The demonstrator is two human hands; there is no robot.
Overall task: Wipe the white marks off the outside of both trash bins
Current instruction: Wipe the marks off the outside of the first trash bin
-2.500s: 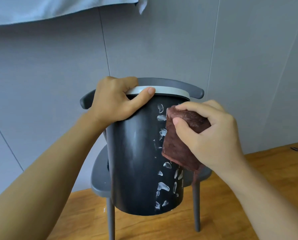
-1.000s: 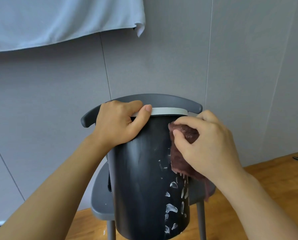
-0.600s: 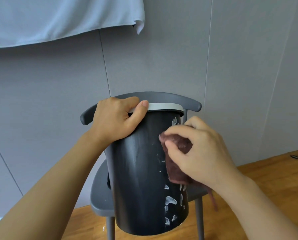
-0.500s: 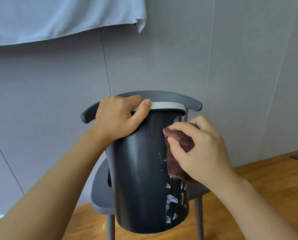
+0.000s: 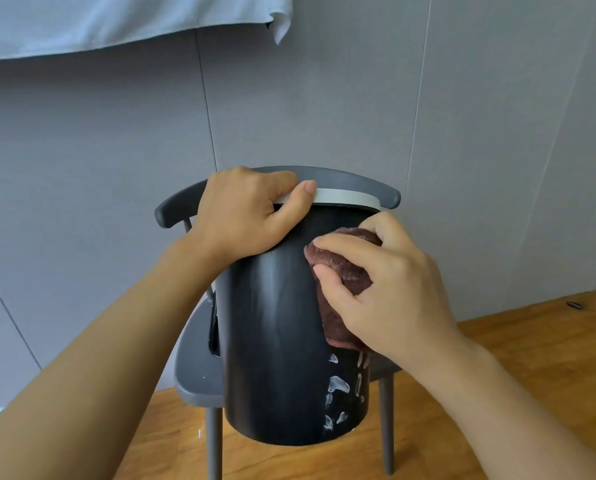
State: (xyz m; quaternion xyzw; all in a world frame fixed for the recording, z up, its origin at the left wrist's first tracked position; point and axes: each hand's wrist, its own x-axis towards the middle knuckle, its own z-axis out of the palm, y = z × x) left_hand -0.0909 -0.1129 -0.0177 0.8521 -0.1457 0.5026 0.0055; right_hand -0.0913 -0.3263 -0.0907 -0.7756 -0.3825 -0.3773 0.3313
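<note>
One grey chair (image 5: pixel 199 375), wooden floor (image 5: pixel 531 358)

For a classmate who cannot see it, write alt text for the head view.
A right hand presses a brown cloth against a black trash bin while the left hand grips its rim. White marks remain near the bin's base; a grey chair stands behind.

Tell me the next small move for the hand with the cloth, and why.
Probably slide the right hand and its dark red cloth straight down the black plastic trash bin: white marks remain just below the cloth near the bin's base, while the left hand grips the rim to steady it.
</note>
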